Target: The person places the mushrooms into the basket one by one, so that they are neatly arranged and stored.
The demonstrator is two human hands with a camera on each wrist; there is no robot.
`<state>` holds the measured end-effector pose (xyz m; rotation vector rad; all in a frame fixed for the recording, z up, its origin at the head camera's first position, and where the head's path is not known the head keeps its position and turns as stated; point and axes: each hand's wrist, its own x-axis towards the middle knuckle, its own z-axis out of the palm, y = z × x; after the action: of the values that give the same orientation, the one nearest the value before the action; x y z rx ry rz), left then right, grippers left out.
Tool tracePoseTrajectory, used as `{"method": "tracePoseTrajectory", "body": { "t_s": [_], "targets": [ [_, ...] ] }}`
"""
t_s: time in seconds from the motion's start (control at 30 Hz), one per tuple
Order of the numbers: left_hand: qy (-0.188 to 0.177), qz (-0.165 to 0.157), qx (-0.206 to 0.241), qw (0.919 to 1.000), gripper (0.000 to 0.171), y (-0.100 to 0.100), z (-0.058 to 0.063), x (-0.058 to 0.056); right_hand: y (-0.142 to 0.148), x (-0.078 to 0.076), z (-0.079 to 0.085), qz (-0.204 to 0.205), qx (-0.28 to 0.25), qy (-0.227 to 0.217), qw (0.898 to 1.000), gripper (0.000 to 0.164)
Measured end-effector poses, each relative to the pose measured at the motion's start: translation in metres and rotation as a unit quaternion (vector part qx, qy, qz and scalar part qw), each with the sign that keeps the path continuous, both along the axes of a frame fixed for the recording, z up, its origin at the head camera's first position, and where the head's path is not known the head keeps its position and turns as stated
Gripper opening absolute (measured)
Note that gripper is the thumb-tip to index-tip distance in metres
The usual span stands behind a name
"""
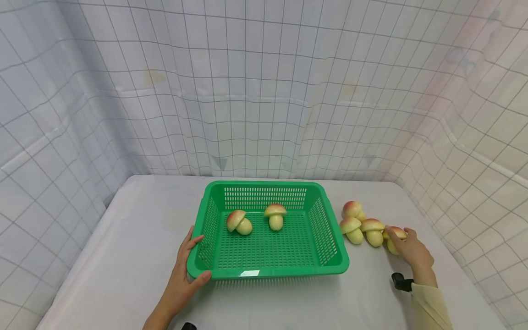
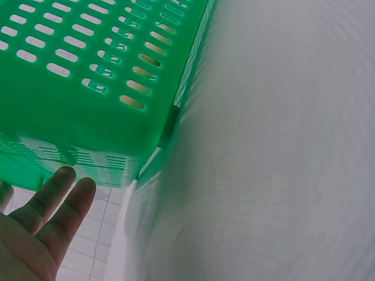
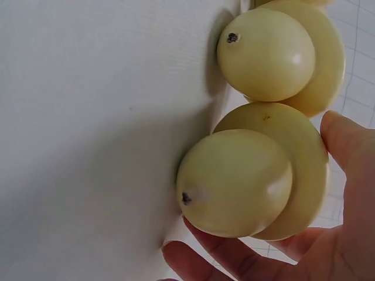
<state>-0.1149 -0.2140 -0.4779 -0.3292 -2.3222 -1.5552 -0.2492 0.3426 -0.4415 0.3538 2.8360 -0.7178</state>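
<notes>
The right hand (image 1: 415, 253) pinches a smooth yellow mushroom-shaped piece with a red-tinged cap (image 3: 237, 181), thumb at one side of the cap and fingers at the other, the span narrowed to its width. This piece is the outermost of a cluster to the right of the green plastic basket with slotted walls (image 1: 297, 273); three matching yellow mushroom pieces (image 1: 373, 232) lie between it and the basket. Two more yellow mushroom pieces (image 1: 239, 223) lie inside the basket, toward its far side. The left hand (image 1: 183, 272) rests at the basket's near left corner, thumb on the near rim and fingers spread along the left side, apparently steadying it.

The step in hand looks like picking up; whether the pinched piece has left the white-covered table (image 1: 132, 238), I cannot tell. The next move calls for a secure pinch and a lift clear of the neighbouring piece and the basket's rim.
</notes>
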Motion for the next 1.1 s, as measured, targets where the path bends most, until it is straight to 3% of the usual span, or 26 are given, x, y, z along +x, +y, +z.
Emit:
{"method": "tracePoseTrajectory", "body": {
  "t_s": [0.67,1.1],
  "targets": [
    [0.001,0.000,0.001,1.0000,0.077,-0.0007,-0.0012,-0.0006,0.0003,0.0024,-0.0048,-0.026,0.004,0.031,0.999,0.102],
    [0.002,-0.003,0.001,1.0000,0.076,-0.0006,-0.0008,-0.0005,-0.0002,0.0080,-0.0045,-0.091,-0.003,0.085,0.992,0.099]
  ]
}}
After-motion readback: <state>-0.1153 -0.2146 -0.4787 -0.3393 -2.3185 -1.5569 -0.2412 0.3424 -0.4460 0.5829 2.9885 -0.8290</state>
